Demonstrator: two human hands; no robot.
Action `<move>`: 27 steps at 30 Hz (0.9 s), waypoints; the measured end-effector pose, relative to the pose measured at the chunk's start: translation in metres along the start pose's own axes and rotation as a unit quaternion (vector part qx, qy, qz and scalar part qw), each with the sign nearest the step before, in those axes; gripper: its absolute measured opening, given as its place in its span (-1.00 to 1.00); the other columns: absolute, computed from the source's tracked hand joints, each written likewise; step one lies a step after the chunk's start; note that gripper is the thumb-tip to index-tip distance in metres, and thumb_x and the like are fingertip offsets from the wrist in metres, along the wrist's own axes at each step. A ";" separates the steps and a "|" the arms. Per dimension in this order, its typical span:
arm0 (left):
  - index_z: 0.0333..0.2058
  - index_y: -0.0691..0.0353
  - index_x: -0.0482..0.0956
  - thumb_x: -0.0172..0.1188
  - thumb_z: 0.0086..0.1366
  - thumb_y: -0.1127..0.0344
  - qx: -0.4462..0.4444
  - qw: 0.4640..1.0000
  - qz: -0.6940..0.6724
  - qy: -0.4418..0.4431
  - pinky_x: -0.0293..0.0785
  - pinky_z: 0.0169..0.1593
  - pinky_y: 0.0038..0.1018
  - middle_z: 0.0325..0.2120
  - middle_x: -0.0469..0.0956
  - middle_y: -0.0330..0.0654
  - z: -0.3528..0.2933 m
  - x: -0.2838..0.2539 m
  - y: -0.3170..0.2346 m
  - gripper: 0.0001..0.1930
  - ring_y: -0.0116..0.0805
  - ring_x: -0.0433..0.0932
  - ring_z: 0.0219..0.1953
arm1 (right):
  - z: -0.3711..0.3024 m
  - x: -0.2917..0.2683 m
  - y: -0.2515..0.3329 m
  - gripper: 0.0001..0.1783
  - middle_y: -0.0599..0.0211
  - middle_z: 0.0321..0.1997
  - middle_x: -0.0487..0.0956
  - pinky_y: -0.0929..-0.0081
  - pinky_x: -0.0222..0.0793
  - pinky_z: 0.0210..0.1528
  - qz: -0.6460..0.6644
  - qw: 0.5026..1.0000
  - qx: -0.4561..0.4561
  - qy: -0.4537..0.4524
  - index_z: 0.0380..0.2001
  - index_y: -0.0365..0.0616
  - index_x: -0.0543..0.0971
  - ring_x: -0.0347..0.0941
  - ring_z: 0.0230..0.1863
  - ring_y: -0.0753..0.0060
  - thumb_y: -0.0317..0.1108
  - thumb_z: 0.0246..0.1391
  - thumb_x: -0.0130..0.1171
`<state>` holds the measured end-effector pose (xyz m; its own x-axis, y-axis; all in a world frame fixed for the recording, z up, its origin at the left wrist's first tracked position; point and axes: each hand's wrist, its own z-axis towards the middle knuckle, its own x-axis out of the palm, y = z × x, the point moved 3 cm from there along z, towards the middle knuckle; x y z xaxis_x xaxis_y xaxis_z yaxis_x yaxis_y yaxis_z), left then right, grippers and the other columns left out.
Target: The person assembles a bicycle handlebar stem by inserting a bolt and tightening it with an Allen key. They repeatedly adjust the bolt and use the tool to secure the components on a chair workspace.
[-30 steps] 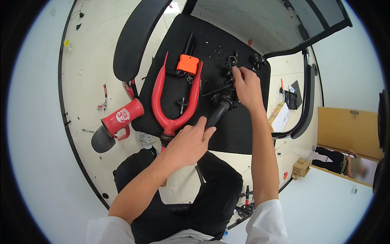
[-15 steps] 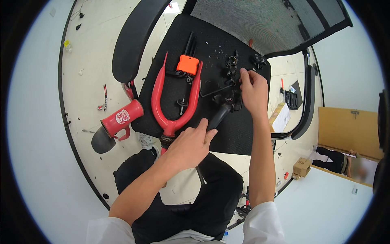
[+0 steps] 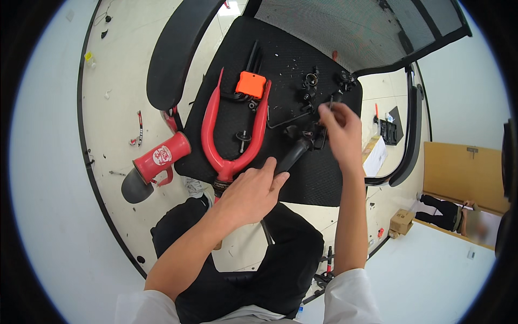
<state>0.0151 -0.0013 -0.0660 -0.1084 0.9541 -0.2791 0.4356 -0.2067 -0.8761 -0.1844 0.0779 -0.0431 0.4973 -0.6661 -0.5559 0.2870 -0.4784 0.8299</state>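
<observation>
1) The left hand (image 3: 253, 191) is closed around the lower end of a black tube (image 3: 294, 155); its curled fingers and the stretch they cover are hidden
2) The tube lies just right of the view's centre, running toward 2 o'clock from that hand into a dark clamp (image 3: 306, 134), whose parts blend into the black chair seat (image 3: 318, 186)
3) The right hand (image 3: 342, 129) is at 3 o'clock from the clamp, thumb and bent forefinger close together by thin dark parts; I cannot tell whether it pinches one
4) An L-shaped hex key (image 3: 288, 121) sits at 11 o'clock from the clamp, its right end lost among black pieces
5) The red bicycle fork (image 3: 226, 166) is at 10 o'clock from the tube, its lower end partly covered by the left hand and forearm
6) Between its legs, near 12 o'clock, is an orange hex-key holder (image 3: 251, 85)
</observation>
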 end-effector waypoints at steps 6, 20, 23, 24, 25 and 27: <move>-0.16 0.45 0.36 -0.09 0.47 0.06 -0.013 1.000 -0.023 -0.011 0.41 -0.27 -0.05 -0.59 0.50 0.20 0.004 -0.002 0.001 -0.57 0.23 0.54 -0.41 | -0.069 0.010 0.003 -0.82 0.38 -0.55 0.57 0.73 0.33 -0.44 0.006 0.987 0.012 -0.158 -0.39 -0.34 0.58 0.43 -0.53 0.74 -0.42 0.08 0.32; 0.22 0.43 0.27 0.16 0.20 0.51 0.155 0.971 -0.086 -0.162 0.48 0.06 -0.28 -0.03 0.53 0.25 0.059 0.010 -0.015 -0.42 0.13 0.54 0.05 | -0.071 0.027 -0.003 -0.88 0.33 -0.58 0.63 0.70 0.46 -0.48 0.081 0.969 0.007 -0.234 -0.47 -0.36 0.62 0.56 -0.57 0.64 -0.49 -0.01 0.34; 0.22 0.43 0.29 0.20 0.19 0.49 0.166 0.970 -0.075 -0.162 0.48 0.06 -0.29 -0.03 0.53 0.24 0.057 0.016 -0.016 -0.40 0.12 0.55 0.05 | -0.072 0.012 0.000 -0.86 0.34 -0.57 0.62 0.75 0.41 -0.48 0.089 0.964 0.014 -0.249 -0.43 -0.37 0.62 0.53 -0.58 0.66 -0.47 0.05 0.33; 0.20 0.48 0.30 0.20 0.18 0.46 0.183 0.967 -0.082 -0.156 0.46 0.09 -0.19 0.00 0.49 0.29 0.057 0.016 -0.016 -0.40 0.19 0.51 0.03 | -0.071 0.011 0.006 -0.86 0.33 -0.55 0.61 0.76 0.36 -0.52 0.153 0.964 0.016 -0.218 -0.39 -0.38 0.62 0.49 -0.59 0.68 -0.47 0.09 0.31; 0.20 0.48 0.30 0.20 0.18 0.46 0.179 0.969 -0.082 -0.150 0.47 0.09 -0.20 0.00 0.49 0.29 0.057 0.016 -0.016 -0.40 0.19 0.51 0.03 | -0.069 0.012 0.005 -0.86 0.32 -0.55 0.61 0.76 0.34 -0.53 0.179 0.964 0.019 -0.195 -0.39 -0.38 0.61 0.47 -0.59 0.69 -0.48 0.10 0.30; 0.21 0.47 0.31 0.20 0.17 0.45 0.172 0.972 -0.083 -0.139 0.47 0.09 -0.20 0.00 0.49 0.28 0.057 0.016 -0.017 -0.39 0.19 0.51 0.03 | -0.064 0.012 0.003 -0.87 0.31 -0.54 0.61 0.77 0.31 -0.55 0.226 0.963 0.024 -0.147 -0.37 -0.39 0.61 0.45 -0.59 0.70 -0.49 0.12 0.29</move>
<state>-0.0448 0.0052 -0.0781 -0.4091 0.8953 -0.1761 0.0718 -0.1608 -0.9844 -0.1251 0.1053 -0.0447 0.3072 -0.9424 -0.1327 0.0528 -0.1223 0.9911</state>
